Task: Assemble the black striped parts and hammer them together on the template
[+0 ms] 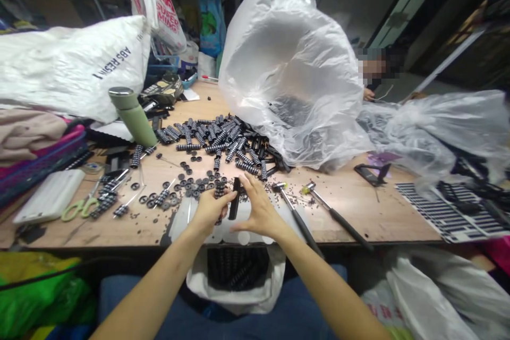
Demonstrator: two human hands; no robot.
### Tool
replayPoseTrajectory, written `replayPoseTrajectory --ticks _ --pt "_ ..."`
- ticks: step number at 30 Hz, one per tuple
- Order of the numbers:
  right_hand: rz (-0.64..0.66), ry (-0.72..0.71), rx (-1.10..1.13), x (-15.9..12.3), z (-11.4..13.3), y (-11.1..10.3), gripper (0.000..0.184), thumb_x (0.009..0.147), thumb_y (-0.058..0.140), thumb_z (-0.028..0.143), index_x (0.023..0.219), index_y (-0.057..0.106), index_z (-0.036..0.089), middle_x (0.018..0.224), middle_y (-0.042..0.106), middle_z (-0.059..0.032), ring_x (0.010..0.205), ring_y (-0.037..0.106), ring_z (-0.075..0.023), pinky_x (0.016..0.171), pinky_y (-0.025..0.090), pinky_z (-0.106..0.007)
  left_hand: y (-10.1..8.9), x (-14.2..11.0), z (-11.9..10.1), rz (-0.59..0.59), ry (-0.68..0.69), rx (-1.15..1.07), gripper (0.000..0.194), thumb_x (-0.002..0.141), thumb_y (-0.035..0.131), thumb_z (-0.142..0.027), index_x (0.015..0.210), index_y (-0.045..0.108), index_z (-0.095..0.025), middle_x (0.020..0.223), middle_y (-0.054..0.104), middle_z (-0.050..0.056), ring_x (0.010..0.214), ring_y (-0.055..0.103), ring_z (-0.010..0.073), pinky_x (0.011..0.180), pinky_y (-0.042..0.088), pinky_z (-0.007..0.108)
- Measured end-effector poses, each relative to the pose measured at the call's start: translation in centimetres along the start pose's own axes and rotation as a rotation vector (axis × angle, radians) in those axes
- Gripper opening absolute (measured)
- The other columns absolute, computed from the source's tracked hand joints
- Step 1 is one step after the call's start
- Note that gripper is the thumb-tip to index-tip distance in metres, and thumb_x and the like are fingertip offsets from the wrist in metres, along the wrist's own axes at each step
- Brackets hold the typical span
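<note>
My left hand (207,208) is closed around a black roller with a white pattern (219,189), which shows above and below the fingers. Its thumb reaches to a flat black plastic bar (235,199) standing upright just right of the roller. My right hand (260,206) is on the bar's other side, thumb and fingers spread apart. Whether its fingertips touch the bar's top is hard to tell. Under both hands lies a pale plate (183,226) at the table edge. Loose small black wheels (195,189) lie beyond my left hand.
Two hammers (297,216) (338,218) lie to the right. Behind is a heap of patterned rollers (215,135) beside a large plastic bag (287,64). Scissors (82,207) and a green flask (133,117) are left. A white bag (255,303) holding rollers hangs below the edge. Another person's hand (368,94) shows behind.
</note>
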State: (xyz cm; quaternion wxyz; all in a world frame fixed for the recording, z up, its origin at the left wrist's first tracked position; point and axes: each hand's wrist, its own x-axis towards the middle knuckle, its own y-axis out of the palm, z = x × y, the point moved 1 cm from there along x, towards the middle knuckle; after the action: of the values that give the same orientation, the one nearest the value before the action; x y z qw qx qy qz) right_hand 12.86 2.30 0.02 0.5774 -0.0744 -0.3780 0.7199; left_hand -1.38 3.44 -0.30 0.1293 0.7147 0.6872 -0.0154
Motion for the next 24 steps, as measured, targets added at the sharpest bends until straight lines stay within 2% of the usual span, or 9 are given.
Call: replayPoseTrajectory --ticks 2,6,11,13,17,20,24 --pt "0.034 -0.104 -0.136 -0.2 0.2 -0.3 0.104 0.047 0.078 0.041 0.134 0.025 0.017 0.136 0.031 -0.0142 0.128 0.024 -0.0273 0.105 0.021 -0.045 0.1 -0.3 0.0 0.032 0.001 0.001 0.032 0.059 0.070 -0.036 0.071 0.050 -0.014 0.040 0.041 -0.010 0.029 0.034 0.0030 0.030 0.023 0.014" --pt "-0.021 -0.106 -0.144 -0.9 0.1 -0.7 0.110 0.049 0.077 0.042 0.136 0.015 0.013 0.136 0.029 -0.0165 0.129 0.022 -0.0265 0.106 0.023 -0.043 0.4 -1.2 -0.5 0.125 0.035 -0.180 0.037 0.072 0.056 -0.046 0.093 0.054 -0.016 0.057 0.052 -0.005 0.031 0.038 0.0027 0.030 0.026 0.014" --pt "-0.024 -0.180 -0.016 -2.5 1.5 -1.2 0.111 0.049 0.075 0.052 0.135 0.014 0.017 0.135 0.029 -0.0148 0.128 0.024 -0.0265 0.106 0.024 -0.043 0.8 -2.1 -0.5 0.165 -0.064 -0.226 0.043 0.077 0.050 -0.047 0.109 0.052 -0.018 0.046 0.043 -0.009 0.026 0.029 0.0027 0.026 0.018 0.013" --pt "-0.014 -0.225 0.036 -2.7 2.2 -1.4 0.111 0.049 0.075 0.052 0.135 0.013 0.018 0.136 0.029 -0.0141 0.128 0.025 -0.0255 0.107 0.023 -0.041 1.1 -2.3 -0.4 0.130 -0.074 -0.237 0.040 0.076 0.052 -0.044 0.104 0.055 -0.016 0.047 0.046 -0.007 0.028 0.034 0.0035 0.027 0.023 0.013" --pt "0.034 -0.241 0.082 -2.8 2.6 -1.3 0.109 0.050 0.075 0.051 0.134 0.015 0.017 0.137 0.027 -0.0150 0.129 0.025 -0.0257 0.107 0.024 -0.041 2.1 -3.1 -0.5 0.049 -0.109 -0.299 0.028 0.071 0.058 -0.039 0.081 0.057 -0.013 0.050 0.052 -0.004 0.037 0.049 0.0087 0.035 0.039 0.018" --pt "0.058 -0.206 0.089 -3.0 2.4 -1.1 0.108 0.051 0.075 0.049 0.134 0.013 0.017 0.137 0.026 -0.0152 0.128 0.025 -0.0249 0.107 0.024 -0.040 2.6 -3.5 -0.6 0.050 -0.176 -0.308 0.025 0.072 0.056 -0.039 0.077 0.054 -0.014 0.047 0.052 -0.003 0.037 0.052 0.0122 0.036 0.042 0.022" --pt "0.079 -0.147 0.093 -3.3 2.1 -0.8 0.110 0.048 0.078 0.044 0.134 0.014 0.017 0.135 0.028 -0.0147 0.127 0.028 -0.0237 0.106 0.026 -0.038 2.8 -3.5 -0.4 0.035 -0.220 -0.289 0.021 0.074 0.056 -0.037 0.074 0.050 -0.016 0.046 0.050 -0.004 0.036 0.052 0.0124 0.035 0.043 0.022"
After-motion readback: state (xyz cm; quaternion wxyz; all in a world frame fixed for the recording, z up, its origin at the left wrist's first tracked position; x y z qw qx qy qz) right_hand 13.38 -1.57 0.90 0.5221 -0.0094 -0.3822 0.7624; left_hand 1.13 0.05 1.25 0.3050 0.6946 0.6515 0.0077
